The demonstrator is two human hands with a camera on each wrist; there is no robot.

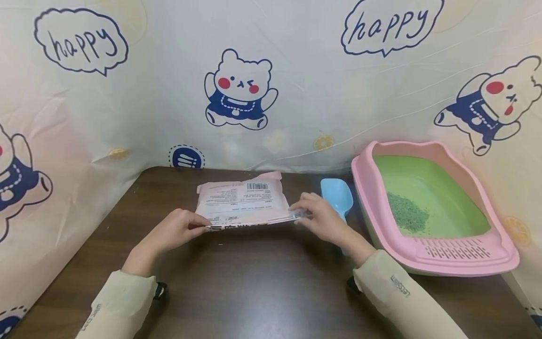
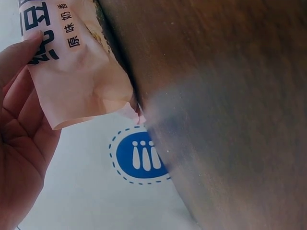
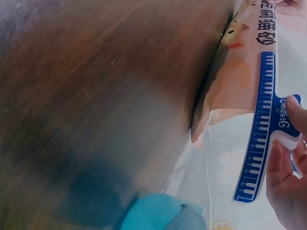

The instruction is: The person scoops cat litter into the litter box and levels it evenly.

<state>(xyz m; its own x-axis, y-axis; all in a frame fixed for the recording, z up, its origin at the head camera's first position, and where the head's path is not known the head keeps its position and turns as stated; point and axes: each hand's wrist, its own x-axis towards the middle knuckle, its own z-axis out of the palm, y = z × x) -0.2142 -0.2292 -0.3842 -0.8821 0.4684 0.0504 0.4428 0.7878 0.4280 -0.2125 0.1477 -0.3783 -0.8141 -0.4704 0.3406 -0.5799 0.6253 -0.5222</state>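
A pink cat litter bag (image 1: 241, 200) with dark Chinese lettering lies on the table, its near edge folded over and raised. My left hand (image 1: 175, 230) pinches the left end of that fold between thumb and fingers. In the right wrist view, a long blue clip (image 3: 261, 129) with a piano-key pattern lies along the folded edge, its far end sticking out past the bag's side. My right hand (image 1: 323, 219) squeezes the clip's handle between thumb and fingers. The bag's printed front faces me in both wrist views.
Just beyond my right hand lies a light blue scoop (image 1: 337, 195). To its right stands a litter box with a pink rim (image 1: 504, 249) and green inside, holding a patch of green litter (image 1: 404, 214). A patterned curtain (image 1: 313, 84) hangs behind the brown table (image 1: 237, 292).
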